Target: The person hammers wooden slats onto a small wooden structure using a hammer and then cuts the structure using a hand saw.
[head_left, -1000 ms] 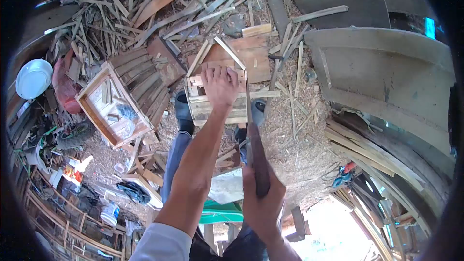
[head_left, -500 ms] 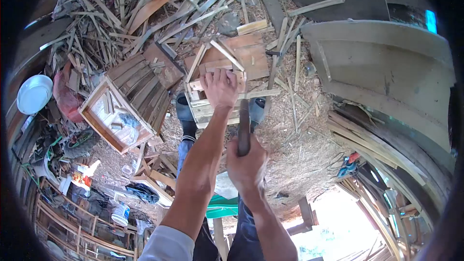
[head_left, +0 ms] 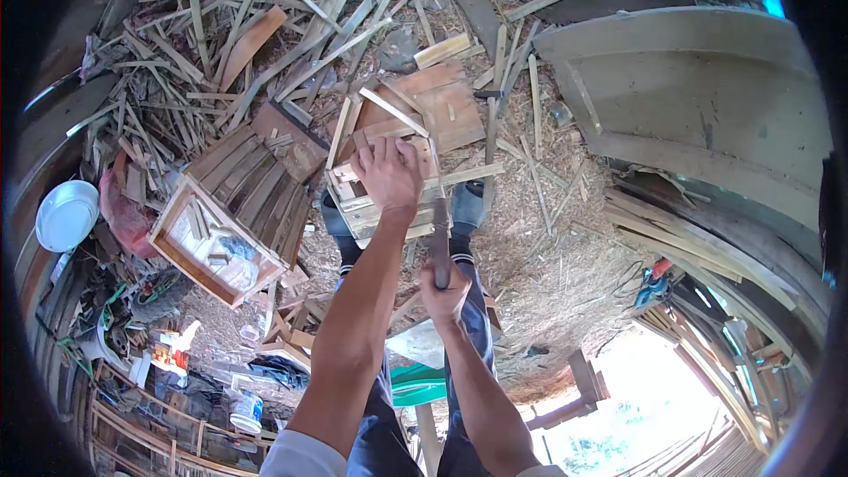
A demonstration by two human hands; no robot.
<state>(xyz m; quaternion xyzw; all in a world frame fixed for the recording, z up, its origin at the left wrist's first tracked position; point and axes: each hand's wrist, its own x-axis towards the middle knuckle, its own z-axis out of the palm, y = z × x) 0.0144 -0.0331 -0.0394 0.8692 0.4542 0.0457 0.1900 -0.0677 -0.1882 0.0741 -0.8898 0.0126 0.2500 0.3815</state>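
Observation:
Between my feet stands a small wooden crate (head_left: 358,212) of pale slats, with two strips slanting up to a peak at its far end. My left hand (head_left: 389,175) presses down on its top, fingers spread over the slats. A thin wood strip (head_left: 477,174) sticks out past the crate's right side. My right hand (head_left: 444,293) is wrapped round the dark handle of a saw (head_left: 442,238). The narrow blade is seen nearly edge-on and runs forward beside the crate, across that strip. Its teeth do not show.
A slatted wooden box (head_left: 234,243) lies left of the crate. Scrap sticks (head_left: 203,62) pile up at the far left. A hammer (head_left: 488,94) lies beyond the crate. Large curved panels (head_left: 698,88) lean at the right, with a power tool (head_left: 654,283) nearer me.
My right hand has drawn the saw back toward me, and more of its thin blade shows. The left hand stays on the crate. The whole view has shifted slightly.

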